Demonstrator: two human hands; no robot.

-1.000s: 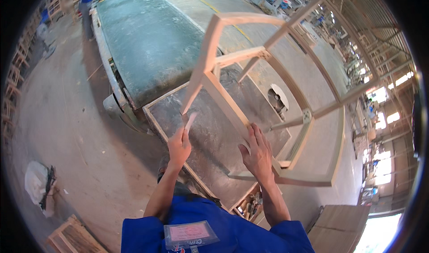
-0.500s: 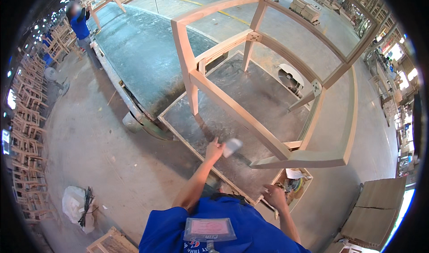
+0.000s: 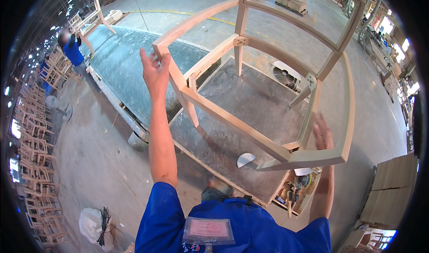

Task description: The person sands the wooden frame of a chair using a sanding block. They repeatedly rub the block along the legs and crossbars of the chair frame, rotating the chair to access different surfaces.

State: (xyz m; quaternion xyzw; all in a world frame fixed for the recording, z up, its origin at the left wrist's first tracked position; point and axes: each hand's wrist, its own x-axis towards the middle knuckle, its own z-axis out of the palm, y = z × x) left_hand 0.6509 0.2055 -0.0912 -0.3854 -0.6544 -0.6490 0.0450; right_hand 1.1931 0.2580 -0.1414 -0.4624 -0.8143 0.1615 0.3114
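Observation:
A bare wooden armchair frame (image 3: 237, 125) stands on a grey worktable (image 3: 214, 157), its seat opening without a panel. My left hand (image 3: 155, 74) is raised at the outer side of the chair's left arm post, fingers spread, the thumb against or very near the wood. On the other side, my right hand (image 3: 322, 134) is beside the seat frame, within the curve of the right armrest. Its fingers look stretched out, slightly blurred, holding nothing visible. A pale half-round flat piece (image 3: 246, 159) lies on the tabletop near the closest chair leg; its kind is unclear.
A tool box (image 3: 318, 181) with several hand tools hangs at the table's right corner. Behind the chair legs is a round-bladed machine (image 3: 286, 76). A long blue-green table (image 3: 129, 61) adjoins at left, with a co-worker (image 3: 73, 50) beside it. Cardboard (image 3: 386, 190) stands right.
The pale half-round piece has left my left hand and lies on the table. Both hands have risen from the tabletop to the chair's two sides. The view has shifted slightly.

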